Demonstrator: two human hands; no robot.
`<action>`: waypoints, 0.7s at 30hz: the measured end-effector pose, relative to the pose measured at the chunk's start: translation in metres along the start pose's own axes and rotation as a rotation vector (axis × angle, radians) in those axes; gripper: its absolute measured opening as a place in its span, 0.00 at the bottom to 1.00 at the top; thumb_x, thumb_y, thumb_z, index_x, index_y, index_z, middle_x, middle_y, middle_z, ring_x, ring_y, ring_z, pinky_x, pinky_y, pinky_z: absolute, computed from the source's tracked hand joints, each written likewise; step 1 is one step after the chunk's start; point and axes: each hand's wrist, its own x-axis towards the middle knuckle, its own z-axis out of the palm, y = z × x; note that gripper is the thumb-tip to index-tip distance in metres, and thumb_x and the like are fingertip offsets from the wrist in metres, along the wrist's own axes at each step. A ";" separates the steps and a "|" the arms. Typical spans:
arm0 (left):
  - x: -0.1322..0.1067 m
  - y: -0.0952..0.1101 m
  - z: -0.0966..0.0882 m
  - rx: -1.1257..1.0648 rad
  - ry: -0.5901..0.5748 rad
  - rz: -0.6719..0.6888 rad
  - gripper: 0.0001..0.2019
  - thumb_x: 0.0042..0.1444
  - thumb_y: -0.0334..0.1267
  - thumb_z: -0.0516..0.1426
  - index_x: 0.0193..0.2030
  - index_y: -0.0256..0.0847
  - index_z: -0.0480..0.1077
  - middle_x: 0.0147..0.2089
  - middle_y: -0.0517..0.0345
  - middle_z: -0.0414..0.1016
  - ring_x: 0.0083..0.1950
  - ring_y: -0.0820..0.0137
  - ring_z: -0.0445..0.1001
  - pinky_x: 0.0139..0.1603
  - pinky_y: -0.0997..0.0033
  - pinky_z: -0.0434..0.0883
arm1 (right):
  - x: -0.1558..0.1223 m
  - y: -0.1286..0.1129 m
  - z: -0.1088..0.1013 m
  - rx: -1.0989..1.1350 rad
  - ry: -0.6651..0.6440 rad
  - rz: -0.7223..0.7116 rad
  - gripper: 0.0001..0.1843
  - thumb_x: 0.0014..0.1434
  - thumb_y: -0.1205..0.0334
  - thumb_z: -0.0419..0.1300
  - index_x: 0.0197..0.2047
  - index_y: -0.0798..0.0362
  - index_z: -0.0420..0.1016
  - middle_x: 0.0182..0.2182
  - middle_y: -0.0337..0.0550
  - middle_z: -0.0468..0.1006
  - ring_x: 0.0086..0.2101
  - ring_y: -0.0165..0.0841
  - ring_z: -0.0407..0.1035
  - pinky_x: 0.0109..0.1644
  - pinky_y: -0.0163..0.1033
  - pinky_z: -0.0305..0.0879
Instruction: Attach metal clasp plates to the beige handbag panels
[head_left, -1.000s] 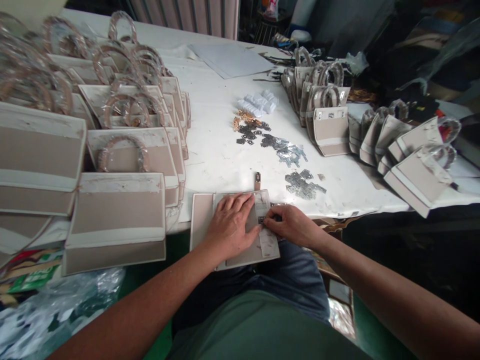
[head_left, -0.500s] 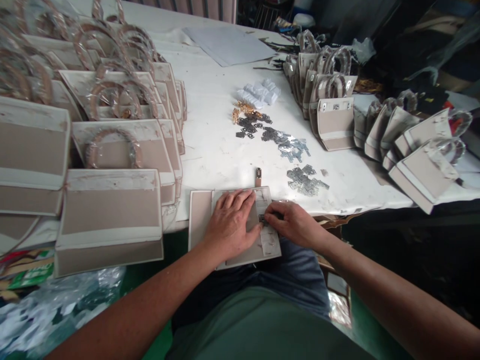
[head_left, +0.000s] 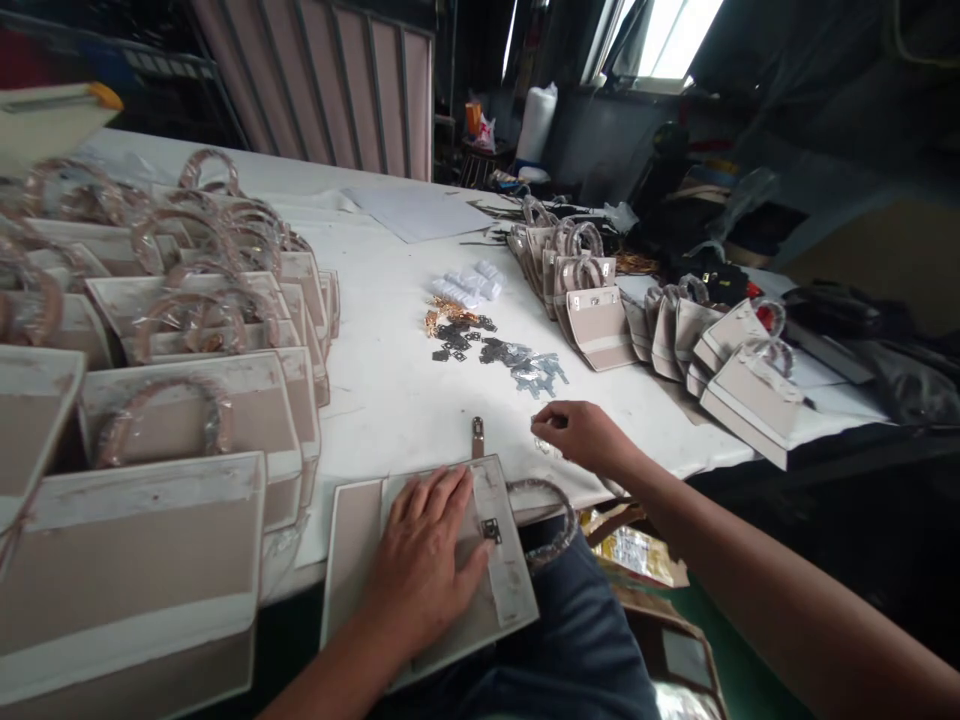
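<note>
A beige handbag [head_left: 352, 550] lies flat across my lap and the table edge. My left hand [head_left: 424, 560] rests flat on it, fingers spread, beside a small dark metal clasp plate [head_left: 492, 530] on the bag's white flap. The bag's wrapped handle [head_left: 551, 500] curls out to the right. My right hand [head_left: 581, 435] is out over the white table, fingers curled over a cluster of small metal plates; I cannot make out whether it pinches one. A small strap tab [head_left: 477, 437] lies just beyond the bag.
Stacks of beige handbags [head_left: 187, 420] fill the table's left side. More handbags [head_left: 592, 310] stand in rows at the right. Piles of metal plates [head_left: 517, 360], gold fittings [head_left: 446, 315] and white packets [head_left: 469, 285] lie mid-table. Paper sheets [head_left: 416, 210] lie farther back.
My right hand left the clasp on the bag and reached forward onto the table to the metal plates. The camera tilted up; the left hand stayed on the bag.
</note>
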 end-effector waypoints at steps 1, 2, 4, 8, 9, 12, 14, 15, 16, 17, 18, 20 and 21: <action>0.000 0.000 0.000 0.002 -0.001 -0.002 0.34 0.64 0.48 0.59 0.75 0.44 0.62 0.76 0.51 0.67 0.76 0.52 0.63 0.78 0.43 0.57 | 0.014 0.007 -0.007 -0.067 0.048 0.027 0.14 0.64 0.52 0.64 0.45 0.50 0.87 0.37 0.43 0.87 0.34 0.35 0.76 0.37 0.37 0.63; 0.000 0.000 0.000 0.003 -0.005 -0.005 0.34 0.64 0.49 0.59 0.75 0.44 0.62 0.76 0.51 0.67 0.76 0.52 0.63 0.78 0.43 0.57 | 0.028 0.014 -0.012 -0.144 0.086 0.062 0.16 0.64 0.51 0.64 0.48 0.49 0.87 0.41 0.45 0.87 0.36 0.37 0.77 0.37 0.37 0.63; -0.001 -0.001 0.001 0.008 -0.018 -0.016 0.34 0.64 0.48 0.59 0.76 0.43 0.62 0.76 0.51 0.67 0.76 0.52 0.63 0.79 0.43 0.56 | 0.056 0.028 -0.017 -0.233 0.136 0.141 0.20 0.63 0.48 0.65 0.53 0.49 0.86 0.46 0.47 0.87 0.42 0.41 0.78 0.39 0.39 0.63; -0.001 0.000 0.000 -0.001 -0.051 -0.041 0.35 0.63 0.47 0.60 0.76 0.42 0.62 0.77 0.51 0.66 0.77 0.52 0.62 0.79 0.42 0.55 | 0.092 0.050 -0.010 -0.237 0.164 0.201 0.23 0.61 0.48 0.66 0.56 0.48 0.85 0.45 0.47 0.88 0.43 0.43 0.79 0.39 0.39 0.64; -0.001 0.001 -0.001 -0.011 -0.057 -0.048 0.34 0.63 0.47 0.60 0.75 0.43 0.62 0.77 0.51 0.66 0.77 0.52 0.61 0.79 0.42 0.55 | 0.096 0.054 -0.007 -0.234 0.167 0.207 0.21 0.61 0.49 0.67 0.55 0.47 0.86 0.44 0.47 0.88 0.43 0.42 0.79 0.39 0.39 0.64; -0.002 0.004 -0.004 -0.045 -0.080 -0.068 0.35 0.65 0.50 0.59 0.76 0.43 0.62 0.78 0.51 0.64 0.78 0.52 0.60 0.80 0.42 0.54 | 0.100 0.061 -0.001 -0.216 0.185 0.214 0.18 0.58 0.51 0.69 0.50 0.46 0.88 0.44 0.46 0.88 0.41 0.40 0.79 0.39 0.38 0.65; -0.002 0.005 -0.005 -0.059 -0.098 -0.075 0.35 0.65 0.52 0.59 0.76 0.43 0.62 0.78 0.51 0.63 0.78 0.52 0.59 0.80 0.41 0.53 | 0.099 0.063 -0.002 -0.196 0.201 0.220 0.17 0.57 0.53 0.71 0.49 0.48 0.87 0.42 0.47 0.88 0.39 0.39 0.79 0.39 0.38 0.65; -0.002 0.006 -0.005 -0.063 -0.103 -0.077 0.36 0.65 0.53 0.59 0.76 0.43 0.61 0.79 0.51 0.63 0.78 0.52 0.58 0.81 0.42 0.53 | 0.097 0.063 -0.003 -0.183 0.208 0.221 0.17 0.56 0.54 0.71 0.48 0.50 0.87 0.40 0.47 0.88 0.37 0.38 0.78 0.38 0.38 0.65; -0.003 0.006 -0.005 -0.066 -0.105 -0.078 0.36 0.65 0.53 0.59 0.77 0.43 0.61 0.79 0.52 0.63 0.79 0.52 0.58 0.81 0.42 0.52 | 0.095 0.063 -0.005 -0.170 0.214 0.218 0.15 0.56 0.56 0.71 0.46 0.51 0.87 0.38 0.47 0.88 0.35 0.38 0.78 0.37 0.38 0.65; -0.003 0.006 -0.004 -0.067 -0.104 -0.075 0.36 0.66 0.53 0.59 0.77 0.44 0.61 0.79 0.52 0.62 0.79 0.53 0.58 0.81 0.43 0.52 | 0.093 0.062 -0.007 -0.157 0.218 0.210 0.12 0.57 0.57 0.71 0.44 0.51 0.87 0.36 0.46 0.87 0.33 0.37 0.78 0.37 0.39 0.65; -0.003 0.006 -0.004 -0.067 -0.101 -0.072 0.36 0.65 0.53 0.59 0.77 0.44 0.61 0.79 0.52 0.63 0.79 0.53 0.58 0.81 0.43 0.52 | 0.090 0.061 -0.009 -0.143 0.219 0.198 0.10 0.58 0.58 0.70 0.42 0.51 0.87 0.33 0.46 0.87 0.31 0.37 0.77 0.36 0.39 0.65; -0.004 0.006 -0.004 -0.066 -0.095 -0.064 0.36 0.65 0.53 0.59 0.77 0.44 0.60 0.78 0.52 0.63 0.79 0.53 0.58 0.81 0.42 0.52 | 0.084 0.057 -0.013 -0.113 0.215 0.171 0.08 0.59 0.60 0.68 0.40 0.51 0.87 0.30 0.44 0.85 0.29 0.35 0.77 0.35 0.38 0.65; -0.004 0.006 -0.005 -0.068 -0.092 -0.062 0.36 0.65 0.53 0.59 0.77 0.44 0.60 0.78 0.51 0.63 0.78 0.52 0.58 0.81 0.41 0.53 | 0.080 0.055 -0.015 -0.097 0.215 0.159 0.08 0.60 0.60 0.67 0.41 0.52 0.87 0.29 0.43 0.85 0.28 0.35 0.77 0.35 0.38 0.66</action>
